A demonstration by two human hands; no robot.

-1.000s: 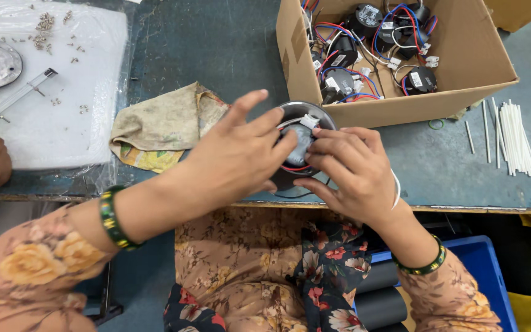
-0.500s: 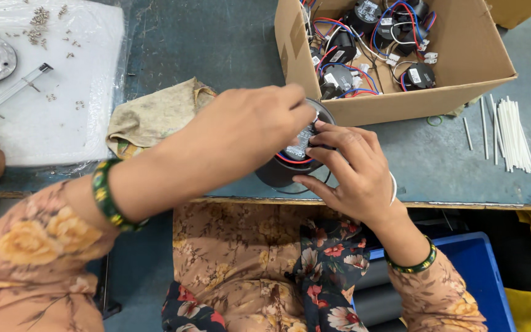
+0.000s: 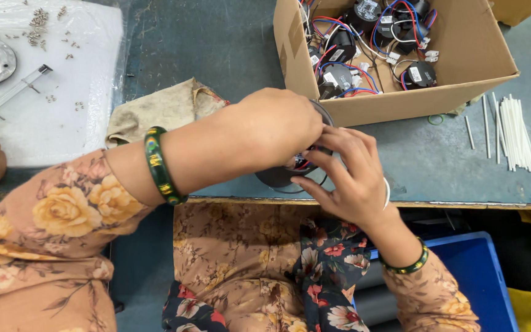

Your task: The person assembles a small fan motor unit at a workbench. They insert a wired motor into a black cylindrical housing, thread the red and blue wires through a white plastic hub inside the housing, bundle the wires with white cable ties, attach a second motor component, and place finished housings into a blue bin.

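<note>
Your left hand (image 3: 275, 126) and right hand (image 3: 345, 175) — both closed on the round dark motor (image 3: 281, 175) at the desk (image 3: 228, 49) edge — cardboard box (image 3: 401, 98) just beyond, cloth (image 3: 161, 110) beside your left wrist.

The left hand (image 3: 278, 126), fingers spread a second ago, has curled over the round dark motor part (image 3: 278, 176), hiding its top; the right hand (image 3: 348, 178) has shifted toward five o'clock.
</note>
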